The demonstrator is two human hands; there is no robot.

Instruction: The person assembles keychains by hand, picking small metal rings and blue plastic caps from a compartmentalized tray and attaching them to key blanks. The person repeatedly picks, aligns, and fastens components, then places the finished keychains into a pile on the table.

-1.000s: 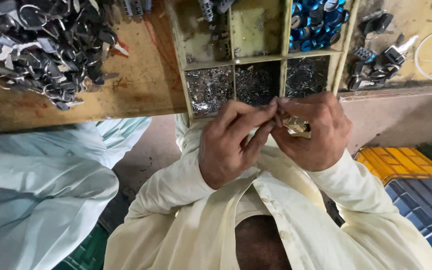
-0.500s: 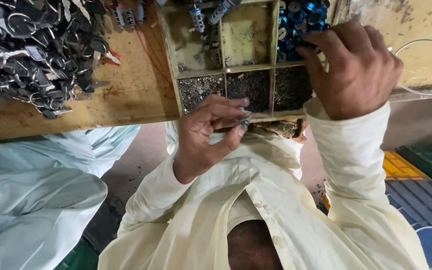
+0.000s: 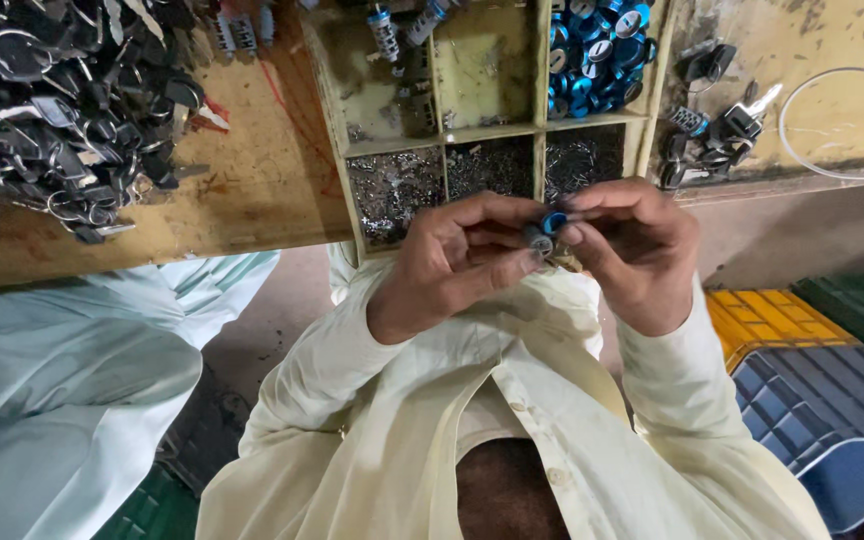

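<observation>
While a heap of dark metal parts is seen on the desk well to the left of the divided tray, a small grey cylinder is pinched by the curled fingers of the left hand just below that tray. A blue ring piece is pressed against it by the closed fingertips of the right hand. More blue rings are held in the tray's upper right compartment.
</observation>
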